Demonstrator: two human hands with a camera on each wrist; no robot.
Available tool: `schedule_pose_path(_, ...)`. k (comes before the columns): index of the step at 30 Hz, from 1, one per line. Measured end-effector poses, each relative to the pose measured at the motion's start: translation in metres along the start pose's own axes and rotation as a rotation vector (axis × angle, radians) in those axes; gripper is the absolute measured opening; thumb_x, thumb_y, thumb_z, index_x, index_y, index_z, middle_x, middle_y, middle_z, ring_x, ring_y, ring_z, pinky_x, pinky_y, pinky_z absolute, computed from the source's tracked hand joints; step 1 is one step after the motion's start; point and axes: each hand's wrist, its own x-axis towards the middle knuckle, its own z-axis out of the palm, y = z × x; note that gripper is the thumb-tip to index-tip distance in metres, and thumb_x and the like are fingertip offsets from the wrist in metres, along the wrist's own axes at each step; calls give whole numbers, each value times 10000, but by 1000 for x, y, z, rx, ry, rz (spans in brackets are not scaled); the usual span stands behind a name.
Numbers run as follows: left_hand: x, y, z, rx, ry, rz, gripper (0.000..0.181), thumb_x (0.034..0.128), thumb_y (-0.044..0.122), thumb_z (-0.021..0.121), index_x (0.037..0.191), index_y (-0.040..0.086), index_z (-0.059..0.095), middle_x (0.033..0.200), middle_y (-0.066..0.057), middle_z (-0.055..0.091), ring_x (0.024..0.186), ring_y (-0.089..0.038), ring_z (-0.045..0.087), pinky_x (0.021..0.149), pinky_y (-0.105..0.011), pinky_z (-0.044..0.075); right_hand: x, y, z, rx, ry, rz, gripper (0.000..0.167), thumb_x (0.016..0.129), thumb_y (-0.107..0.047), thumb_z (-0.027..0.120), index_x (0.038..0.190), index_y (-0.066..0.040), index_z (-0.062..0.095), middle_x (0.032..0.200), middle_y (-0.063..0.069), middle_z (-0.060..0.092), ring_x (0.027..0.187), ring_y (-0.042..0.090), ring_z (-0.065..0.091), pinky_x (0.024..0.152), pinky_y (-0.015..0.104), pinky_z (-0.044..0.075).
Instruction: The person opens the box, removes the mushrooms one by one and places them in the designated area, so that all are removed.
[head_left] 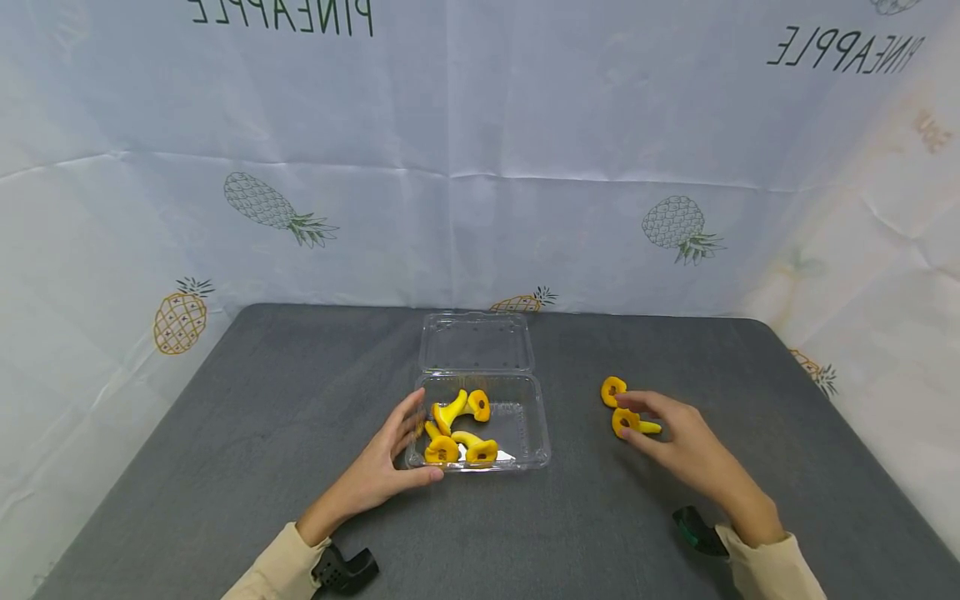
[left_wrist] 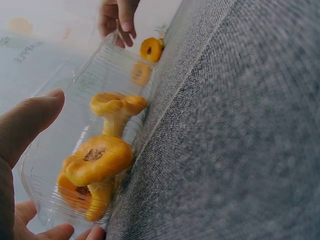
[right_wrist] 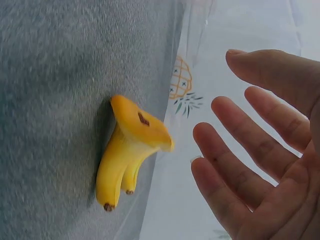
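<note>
A clear plastic clamshell container (head_left: pixel 530 421) lies with its lid folded back, and several yellow chanterelle mushrooms (head_left: pixel 450 410) are in its left part. My left hand (head_left: pixel 381 468) holds the container by its near left corner, thumb along the front, fingers at the left side. In the left wrist view, mushrooms (left_wrist: pixel 97 160) show through the ribbed wall. To the right, my right hand (head_left: pixel 678 437) hovers with spread fingers over two more chanterelles, a farther one (head_left: pixel 612 390) and a nearer one (head_left: pixel 625 422). The right wrist view has a gap between these mushrooms (right_wrist: pixel 137 130) and the fingers.
A dark grey cloth covers the table (head_left: pixel 300 400). Behind it hangs a pale curtain (head_left: pixel 480 225) printed with pineapples. The container's flat lid (head_left: pixel 476 343) extends toward the table's back edge. Each wrist wears a black strapped device (head_left: pixel 345 571).
</note>
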Motion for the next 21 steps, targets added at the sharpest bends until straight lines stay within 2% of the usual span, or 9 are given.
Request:
schedule_pose_path(5, 0, 1, 0, -4, 2, -9, 1011, 865, 196, 774, 1600, 121, 84, 1661, -179, 99, 1485, -464, 234, 1184, -615, 270, 0, -4, 5, 6, 17, -53, 417, 839, -69, 778, 1230, -13, 645, 1182, 125, 704, 1031, 306, 676, 848, 465, 590)
schedule_pose_path(16, 1, 1, 1, -1, 2, -21, 1013, 863, 210, 776, 1600, 132, 86, 1664, -169, 97, 1489, -460, 229, 1187, -622, 265, 7, -16, 14, 7, -12, -47, 400, 852, -100, 772, 1231, -33, 661, 1225, 58, 697, 1095, 265, 661, 897, 465, 576)
schedule_pose_path(21, 0, 1, 0, 0, 3, -16, 1018, 861, 223, 779, 1601, 137, 85, 1664, -171, 94, 1488, -464, 227, 1186, -620, 266, 14, -25, 16, 11, -43, -37, 397, 870, -140, 764, 1249, -75, 661, 1239, 29, 692, 1133, 247, 649, 928, 465, 563)
